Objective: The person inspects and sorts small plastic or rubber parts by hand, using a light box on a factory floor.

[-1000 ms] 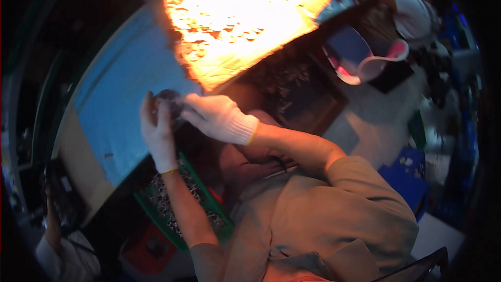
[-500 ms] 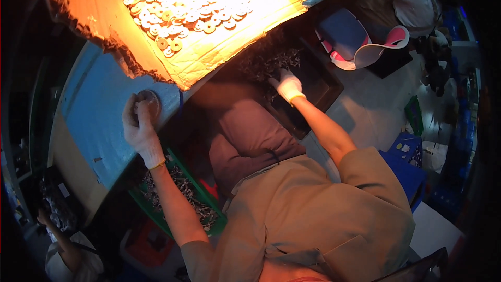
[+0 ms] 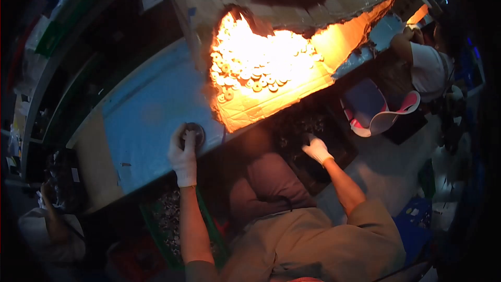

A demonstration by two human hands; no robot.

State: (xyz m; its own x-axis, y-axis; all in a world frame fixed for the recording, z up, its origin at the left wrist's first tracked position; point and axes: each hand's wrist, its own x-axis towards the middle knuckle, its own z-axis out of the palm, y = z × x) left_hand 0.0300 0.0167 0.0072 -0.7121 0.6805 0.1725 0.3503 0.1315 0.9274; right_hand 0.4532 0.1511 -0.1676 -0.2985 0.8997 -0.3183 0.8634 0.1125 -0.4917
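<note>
My left hand (image 3: 183, 159), in a white glove with the fingers curled, is closed on a round dark disc (image 3: 196, 134) at the edge of the blue-covered table (image 3: 151, 120). My right hand (image 3: 317, 150), gloved as well, reaches over a black tray (image 3: 342, 151) below the table's edge. Its fingers are drawn together beside a heap of small dark metal parts (image 3: 302, 128); whatever is between them is too small to make out.
A torn cardboard box (image 3: 271, 112) holds many brightly lit ring-shaped pieces (image 3: 255, 81). A green crate (image 3: 151, 219) of small metal parts stands beside my left forearm. A pink-and-white chair (image 3: 373, 117) is at right. Other people (image 3: 428, 68) work at far right and lower left (image 3: 49, 235).
The view has shifted, so the box, table and hands appear lower and further right. My left hand remains at the disc; my right hand has drawn slightly back from the heap of parts.
</note>
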